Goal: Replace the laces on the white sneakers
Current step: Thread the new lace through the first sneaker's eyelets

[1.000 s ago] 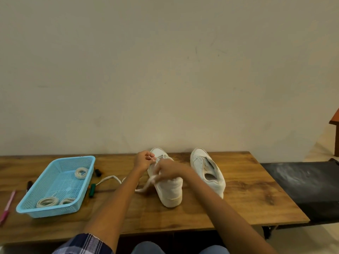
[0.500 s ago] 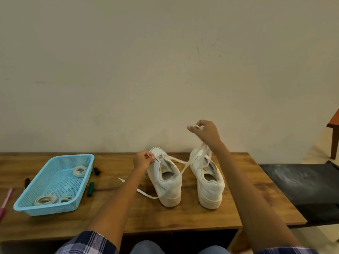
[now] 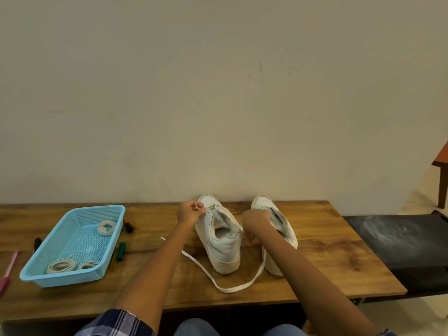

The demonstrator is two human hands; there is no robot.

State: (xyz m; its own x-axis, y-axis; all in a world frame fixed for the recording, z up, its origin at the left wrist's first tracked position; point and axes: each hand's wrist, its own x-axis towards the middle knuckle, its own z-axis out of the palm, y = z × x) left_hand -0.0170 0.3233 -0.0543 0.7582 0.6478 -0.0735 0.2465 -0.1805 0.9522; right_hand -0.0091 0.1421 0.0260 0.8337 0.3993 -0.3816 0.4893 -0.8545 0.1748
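Two white sneakers stand heel-toward-me on the wooden table (image 3: 327, 251): the left sneaker (image 3: 221, 241) and the right sneaker (image 3: 278, 229). My left hand (image 3: 188, 212) pinches the tip of a white lace at the left sneaker's eyelets. My right hand (image 3: 255, 220) sits between the shoes, fingers curled around the lace. The white lace (image 3: 232, 286) trails from my right hand down in a long loop across the table in front of the shoes, ending near my left forearm.
A light blue basket (image 3: 72, 246) with three coiled laces (image 3: 60, 265) sits at the left. Black and green markers (image 3: 120, 251) lie beside it, a pink pen (image 3: 9, 270) at the far left. A dark bench (image 3: 400, 248) adjoins the table's right end.
My right hand came down from high above the right sneaker to between the shoes. The lace, drawn taut half a second ago, now lies slack in a loop on the table.
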